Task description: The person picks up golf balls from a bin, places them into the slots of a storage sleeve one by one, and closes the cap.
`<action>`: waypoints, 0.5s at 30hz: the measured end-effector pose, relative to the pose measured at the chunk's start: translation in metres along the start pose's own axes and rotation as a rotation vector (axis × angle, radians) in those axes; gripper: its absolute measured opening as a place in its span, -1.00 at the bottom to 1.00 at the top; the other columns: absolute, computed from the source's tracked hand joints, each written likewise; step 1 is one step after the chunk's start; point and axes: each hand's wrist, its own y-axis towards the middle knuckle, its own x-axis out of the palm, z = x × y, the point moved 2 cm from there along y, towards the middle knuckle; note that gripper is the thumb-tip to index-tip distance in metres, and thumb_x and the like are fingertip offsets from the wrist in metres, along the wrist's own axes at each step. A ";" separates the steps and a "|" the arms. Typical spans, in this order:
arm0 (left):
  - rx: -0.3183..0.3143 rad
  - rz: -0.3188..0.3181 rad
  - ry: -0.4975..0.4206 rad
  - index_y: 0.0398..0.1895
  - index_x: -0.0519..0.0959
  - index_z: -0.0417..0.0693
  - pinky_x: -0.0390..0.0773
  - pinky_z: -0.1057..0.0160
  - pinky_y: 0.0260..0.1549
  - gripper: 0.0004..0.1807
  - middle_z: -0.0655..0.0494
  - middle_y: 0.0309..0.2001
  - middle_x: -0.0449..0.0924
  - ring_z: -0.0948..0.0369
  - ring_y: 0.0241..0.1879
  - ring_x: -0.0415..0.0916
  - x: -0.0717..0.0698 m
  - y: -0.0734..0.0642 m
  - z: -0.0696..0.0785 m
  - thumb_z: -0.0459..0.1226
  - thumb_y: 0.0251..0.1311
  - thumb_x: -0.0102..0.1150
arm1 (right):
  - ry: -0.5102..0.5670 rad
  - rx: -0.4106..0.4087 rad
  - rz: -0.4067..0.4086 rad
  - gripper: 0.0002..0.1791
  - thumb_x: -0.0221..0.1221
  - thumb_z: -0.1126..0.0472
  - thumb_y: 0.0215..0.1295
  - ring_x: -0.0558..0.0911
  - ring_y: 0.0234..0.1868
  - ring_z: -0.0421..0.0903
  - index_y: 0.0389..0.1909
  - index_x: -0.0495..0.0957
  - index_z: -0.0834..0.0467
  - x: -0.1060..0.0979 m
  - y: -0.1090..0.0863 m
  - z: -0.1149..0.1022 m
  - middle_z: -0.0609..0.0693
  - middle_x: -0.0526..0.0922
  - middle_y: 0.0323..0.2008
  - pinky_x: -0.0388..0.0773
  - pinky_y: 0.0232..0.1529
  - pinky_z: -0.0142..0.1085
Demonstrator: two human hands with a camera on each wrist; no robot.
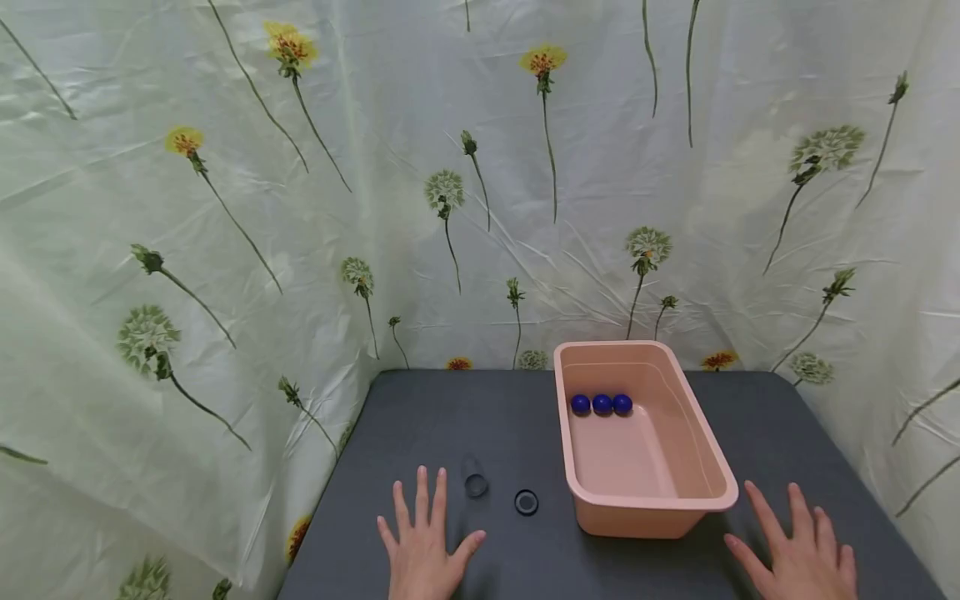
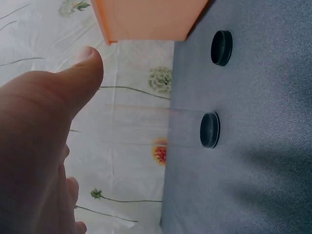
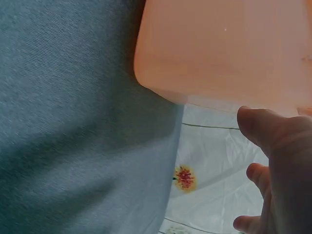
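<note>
Clear tube stands upright on its dark round base, just beyond the left hand and a little to its right, to the left of the pink bin. A dark ring-shaped cap lies flat between tube and bin, nearer than the tube; this spot seems chosen to put both small pieces within easy reach of the left hand. That hand is spread wide, fingers straight and thumb out, with nothing in it. The right hand is likewise wide and empty, just beside the bin's near right corner. Inside the bin, three blue balls sit in a close row at the far left, where the far wall probably helps to stop them rolling. The bin looks like smooth, slightly glossy plastic, a deep rounded rectangle with a turned-out rim. The tube's wall is thin and so transparent that its upper end barely shows; whether that end is covered I cannot tell. The grey tabletop has a fine, cloth-like weave, matte against the shiny, creased curtain printed with dandelions behind it.
</note>
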 end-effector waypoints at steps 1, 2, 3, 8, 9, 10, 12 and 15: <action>-0.001 0.000 -0.001 0.63 -0.02 0.26 -0.18 -0.63 0.13 0.18 -0.04 0.61 -0.14 -0.35 0.50 -0.26 0.000 0.000 -0.001 0.61 0.00 -0.16 | 0.003 -0.014 0.027 0.10 -0.05 -0.61 0.21 -0.01 0.23 0.59 0.60 -0.08 -0.07 -0.001 0.000 0.000 0.50 -0.11 0.38 -0.02 0.04 0.57; -0.005 -0.001 -0.006 0.63 -0.03 0.27 -0.18 -0.64 0.12 0.18 -0.04 0.61 -0.16 -0.35 0.51 -0.27 0.000 0.001 -0.001 0.61 0.00 -0.16 | 0.004 -0.028 0.054 0.08 -0.02 -0.58 0.23 0.00 0.23 0.59 0.60 -0.09 -0.09 -0.003 0.000 -0.001 0.50 -0.10 0.38 -0.01 0.03 0.56; -0.011 -0.004 -0.014 0.63 -0.04 0.27 -0.19 -0.64 0.12 0.18 -0.05 0.61 -0.17 -0.35 0.51 -0.29 -0.001 0.001 -0.002 0.61 0.00 -0.16 | 0.002 -0.044 0.085 0.07 0.02 -0.56 0.24 0.01 0.22 0.58 0.61 -0.09 -0.10 -0.006 0.001 -0.002 0.50 -0.09 0.38 0.00 0.01 0.56; -0.022 -0.018 -0.050 0.64 -0.05 0.24 -0.15 -0.64 0.12 0.17 -0.11 0.61 -0.18 -0.36 0.50 -0.29 -0.002 0.003 -0.005 0.59 0.03 -0.13 | 0.010 -0.122 0.169 0.05 0.15 -0.44 0.25 0.00 0.24 0.58 0.61 -0.08 -0.12 -0.026 0.007 -0.005 0.51 -0.08 0.40 -0.01 -0.01 0.55; -0.022 -0.021 -0.057 0.64 -0.06 0.24 -0.13 -0.64 0.12 0.17 -0.12 0.61 -0.19 -0.36 0.50 -0.28 -0.002 0.004 -0.005 0.58 0.03 -0.11 | 0.014 -0.142 0.184 0.05 0.17 -0.42 0.25 0.00 0.25 0.58 0.61 -0.07 -0.12 -0.031 0.009 -0.006 0.51 -0.08 0.42 -0.03 -0.01 0.56; -0.021 -0.022 -0.063 0.64 -0.07 0.24 -0.11 -0.63 0.12 0.17 -0.14 0.60 -0.19 -0.36 0.50 -0.27 -0.003 0.005 -0.005 0.57 0.04 -0.10 | 0.018 -0.164 0.196 0.05 0.19 -0.40 0.24 -0.01 0.26 0.58 0.61 -0.07 -0.13 -0.037 0.011 -0.007 0.51 -0.09 0.43 -0.05 -0.01 0.57; -0.023 -0.027 -0.080 0.64 -0.09 0.24 -0.09 -0.62 0.12 0.16 -0.15 0.61 -0.21 -0.36 0.50 -0.27 -0.002 0.006 -0.006 0.55 0.05 -0.06 | 0.018 -0.206 0.221 0.05 0.23 -0.37 0.23 -0.01 0.28 0.59 0.61 -0.06 -0.15 -0.048 0.016 -0.008 0.50 -0.12 0.46 -0.09 0.01 0.58; -0.021 -0.025 -0.110 0.64 -0.12 0.24 -0.08 -0.62 0.13 0.18 -0.16 0.61 -0.24 -0.36 0.50 -0.28 -0.003 0.009 -0.007 0.52 0.05 0.00 | -0.008 -0.260 0.256 0.09 0.30 -0.32 0.18 0.00 0.29 0.60 0.62 -0.07 -0.19 -0.065 0.025 -0.011 0.48 -0.13 0.48 -0.09 0.00 0.56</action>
